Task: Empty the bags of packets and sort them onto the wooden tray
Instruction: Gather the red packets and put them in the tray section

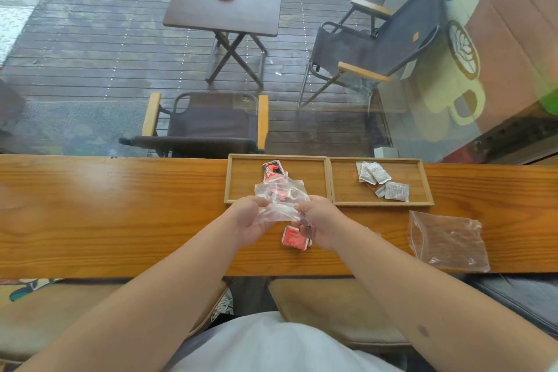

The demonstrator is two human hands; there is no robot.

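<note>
Shaking our clear bag (279, 199) over the left tray (241, 181), both hands (252, 219) (317, 222) pinched shut on it; red packets (273, 170) could skip onto the bench (120, 214), like that stray (294, 238).

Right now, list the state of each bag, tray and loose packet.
Held plastic bag: gripped by left hand and right hand, red packets inside.
Left tray: some red packets in it.
Right tray: holds white packets.
Flat bag: lying on the counter, looks emptied.
Red packet: loose on the counter.
</note>
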